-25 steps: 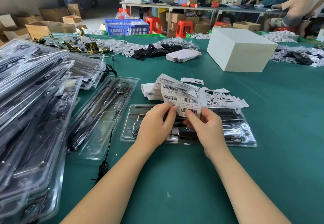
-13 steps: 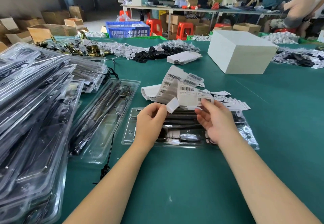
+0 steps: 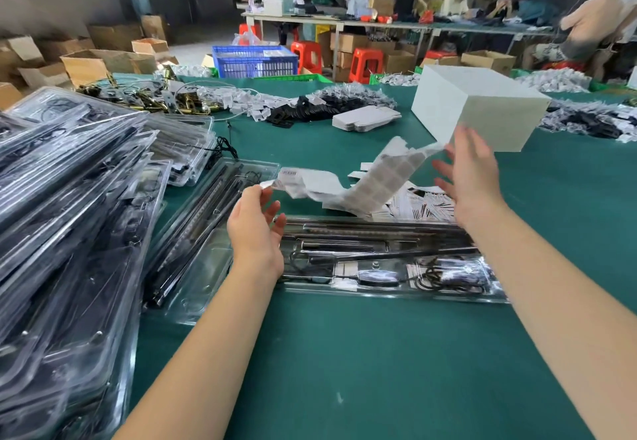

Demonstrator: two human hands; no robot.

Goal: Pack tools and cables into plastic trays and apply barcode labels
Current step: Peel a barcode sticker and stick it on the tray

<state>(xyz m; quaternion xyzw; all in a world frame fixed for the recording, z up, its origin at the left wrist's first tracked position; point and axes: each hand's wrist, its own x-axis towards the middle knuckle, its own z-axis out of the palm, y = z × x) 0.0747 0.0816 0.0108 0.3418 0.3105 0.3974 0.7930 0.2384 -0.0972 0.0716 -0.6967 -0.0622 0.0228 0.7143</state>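
White label [image 3: 267, 184], peeled from the strip [image 3: 375, 177], is pinched in the left hand [image 3: 256, 229] above the filled tray [image 3: 389, 260] on the desk [image 3: 344, 370], the right hand [image 3: 472, 177] released, and is best pressed flat without creases.

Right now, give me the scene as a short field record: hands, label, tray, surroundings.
left hand: pinches one barcode label at thumb and fingertip, over the tray's left end
right hand: fingers spread, at the backing strip's far end; grip not clear
backing strip: mostly empty, lifted off the table
tray: filled with tools and cable, flat on the green table
left side: stacked filled trays
beyond: white box
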